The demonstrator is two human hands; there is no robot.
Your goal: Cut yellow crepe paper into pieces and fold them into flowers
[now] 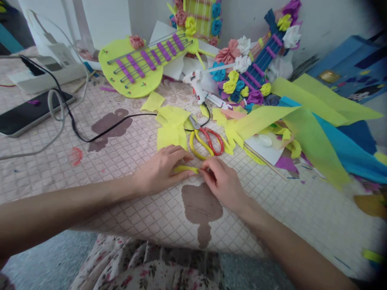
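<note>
My left hand (161,169) and my right hand (222,181) meet over the quilted pink surface (136,153). Between their fingertips they pinch a narrow yellow paper strip (186,169), one hand at each end. Both hands are closed on it. Just beyond them lie scissors with yellow and red handles (207,141) on yellow paper scraps (171,127).
A white glue gun (196,84) with a black cord lies behind. A yellow paper guitar (142,64) and a blue one with paper flowers (260,60) sit farther back. Green and blue paper sheets (317,129) spread at right. A phone (27,114) is at left.
</note>
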